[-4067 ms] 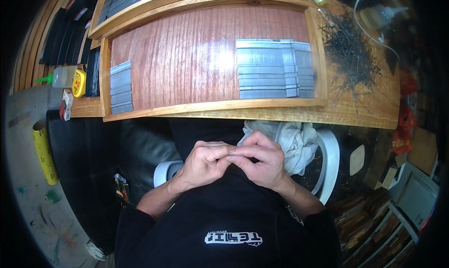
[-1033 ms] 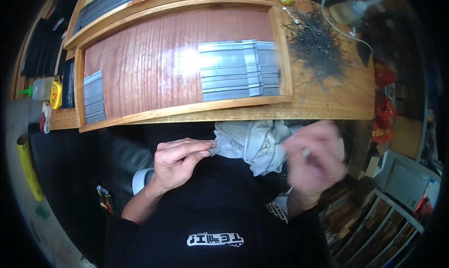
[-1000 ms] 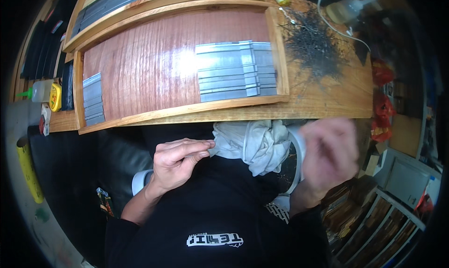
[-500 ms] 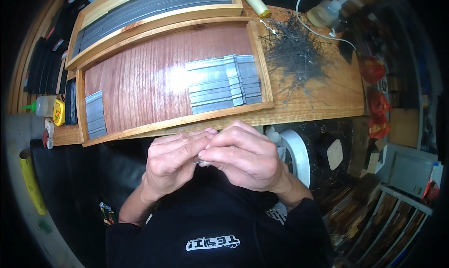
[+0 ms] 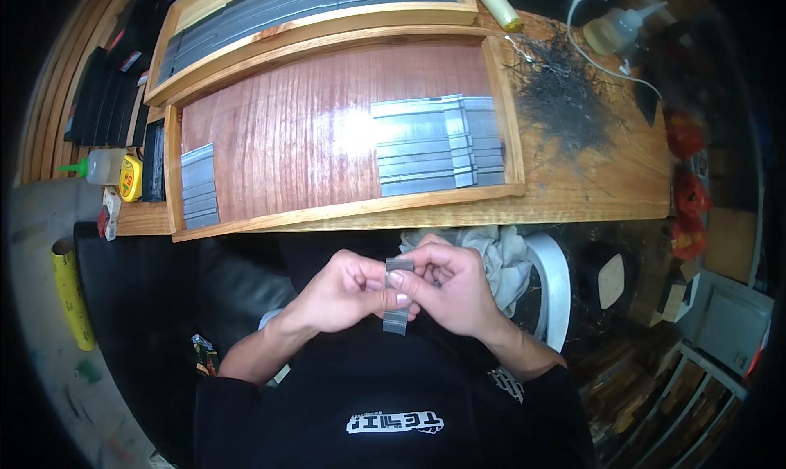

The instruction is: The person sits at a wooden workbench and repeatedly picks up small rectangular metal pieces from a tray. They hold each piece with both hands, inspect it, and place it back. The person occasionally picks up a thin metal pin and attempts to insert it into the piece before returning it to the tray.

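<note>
Between my two hands is a flat grey strip (image 5: 395,324), held upright in front of my chest below the table edge. My left hand (image 5: 348,293) pinches it from the left, the thumb lying across its middle. From the right, my right hand (image 5: 452,287) grips its upper part with thumb and fingers. Beyond them a shallow wooden tray (image 5: 352,216) lies on the table. Rows of similar grey strips (image 5: 416,154) fill its right part, and a smaller stack (image 5: 199,187) lies at its left end.
Behind stands another wooden tray (image 5: 274,35) full of grey strips. A heap of thin dark slivers (image 5: 565,84) spreads to the right, near a squeeze bottle (image 5: 612,32). At the left are a green-tipped bottle (image 5: 105,167) and a yellow container (image 5: 131,179). Grey cloth (image 5: 501,264) hangs below the table.
My hands have come down, nearer my chest and farther from the tray. The grey strip, mostly hidden before, now shows upright between them. The whole view has shifted slightly.
</note>
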Demonstrator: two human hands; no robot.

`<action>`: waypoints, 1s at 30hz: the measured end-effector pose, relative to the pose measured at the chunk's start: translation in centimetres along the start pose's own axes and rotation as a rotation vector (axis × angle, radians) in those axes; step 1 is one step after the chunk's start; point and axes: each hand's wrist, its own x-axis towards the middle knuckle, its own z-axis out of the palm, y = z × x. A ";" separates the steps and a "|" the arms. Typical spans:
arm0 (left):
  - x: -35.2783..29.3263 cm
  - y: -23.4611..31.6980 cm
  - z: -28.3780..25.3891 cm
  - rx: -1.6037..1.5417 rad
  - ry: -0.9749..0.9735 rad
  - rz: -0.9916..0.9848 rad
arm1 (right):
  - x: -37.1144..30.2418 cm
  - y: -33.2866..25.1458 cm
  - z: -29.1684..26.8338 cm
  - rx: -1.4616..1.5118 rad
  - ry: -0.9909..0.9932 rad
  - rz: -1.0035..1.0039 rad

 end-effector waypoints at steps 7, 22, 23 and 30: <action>2.5 -1.5 -2.0 -0.220 0.069 -0.098 | 2.1 2.9 1.1 0.486 0.098 0.285; -0.2 -3.5 -0.5 -0.187 0.081 -0.087 | 0.9 2.9 0.9 0.191 -0.055 0.189; -0.2 -3.4 -0.5 -0.216 0.082 -0.126 | 0.9 3.2 0.9 0.178 -0.049 0.178; -0.1 -3.7 -0.3 -0.189 0.104 -0.067 | 0.6 2.7 0.8 0.214 -0.057 0.241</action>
